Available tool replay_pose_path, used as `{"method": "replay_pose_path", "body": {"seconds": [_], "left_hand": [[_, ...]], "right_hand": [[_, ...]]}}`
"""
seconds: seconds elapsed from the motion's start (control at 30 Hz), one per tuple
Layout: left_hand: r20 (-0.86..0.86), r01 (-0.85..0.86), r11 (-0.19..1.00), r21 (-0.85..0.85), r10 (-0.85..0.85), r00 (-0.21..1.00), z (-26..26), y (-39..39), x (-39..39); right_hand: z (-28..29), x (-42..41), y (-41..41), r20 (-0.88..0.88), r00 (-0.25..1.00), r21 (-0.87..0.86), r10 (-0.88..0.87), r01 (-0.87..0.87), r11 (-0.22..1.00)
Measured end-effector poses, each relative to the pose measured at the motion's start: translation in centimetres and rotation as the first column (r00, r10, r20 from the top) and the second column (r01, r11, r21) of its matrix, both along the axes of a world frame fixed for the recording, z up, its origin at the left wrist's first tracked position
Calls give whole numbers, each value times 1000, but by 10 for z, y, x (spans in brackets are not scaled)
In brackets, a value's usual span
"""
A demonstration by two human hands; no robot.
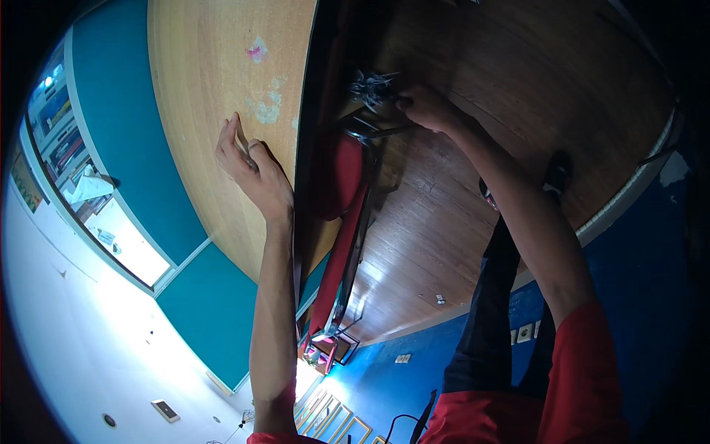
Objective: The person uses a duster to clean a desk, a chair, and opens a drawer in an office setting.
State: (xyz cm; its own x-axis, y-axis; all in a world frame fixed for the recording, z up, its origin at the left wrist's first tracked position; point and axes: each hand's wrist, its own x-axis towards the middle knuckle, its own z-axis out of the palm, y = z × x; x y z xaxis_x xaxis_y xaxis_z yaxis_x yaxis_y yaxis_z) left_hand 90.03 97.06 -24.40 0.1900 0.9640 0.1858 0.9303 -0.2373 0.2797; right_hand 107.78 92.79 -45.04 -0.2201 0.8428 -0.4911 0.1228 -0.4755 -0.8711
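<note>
My left hand (252,172) rests by its wrist at the edge of a worn wooden tabletop (222,66), palm turned partly up, fingers apart, holding nothing. Lower down, beyond the table's edge, my right hand (430,108) is closed around the end of a dark, shaggy duster-like thing (373,89). Its ragged strands lie just above the metal frame of a chair with a red seat (338,172). Shadow hides the handle, and whether the strands touch the chair I cannot tell.
Red padded chairs with metal frames (335,277) stand along the table's side. Teal panels (205,316) border the table's far side. Below is a wooden floor (421,222), with a blue wall (432,344) bearing sockets. My feet are on the floor to the right.
</note>
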Motion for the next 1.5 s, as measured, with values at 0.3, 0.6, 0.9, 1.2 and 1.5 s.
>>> {"method": "replay_pose_path", "body": {"seconds": [0.3,0.6,0.9,1.2,1.5], "left_hand": [[-63,-21,1000,3,21,998,2,0,0],[-7,23,1000,-11,-23,1000,3,1,-3],[21,13,1000,-12,-13,1000,3,0,-4],[-102,-26,1000,-18,24,995,0,0,-6],[-122,21,1000,8,-20,992,2,2,-10]], "right_hand": [[-52,-22,-63,98,994,27,-43,41,999],[-70,-11,-86,115,993,-9,-14,15,1000],[-45,-33,-152,161,978,-8,-132,135,991],[-55,-32,-72,219,975,129,-26,-2,992],[-59,-25,-112,159,987,123,-10,-10,992]]}}
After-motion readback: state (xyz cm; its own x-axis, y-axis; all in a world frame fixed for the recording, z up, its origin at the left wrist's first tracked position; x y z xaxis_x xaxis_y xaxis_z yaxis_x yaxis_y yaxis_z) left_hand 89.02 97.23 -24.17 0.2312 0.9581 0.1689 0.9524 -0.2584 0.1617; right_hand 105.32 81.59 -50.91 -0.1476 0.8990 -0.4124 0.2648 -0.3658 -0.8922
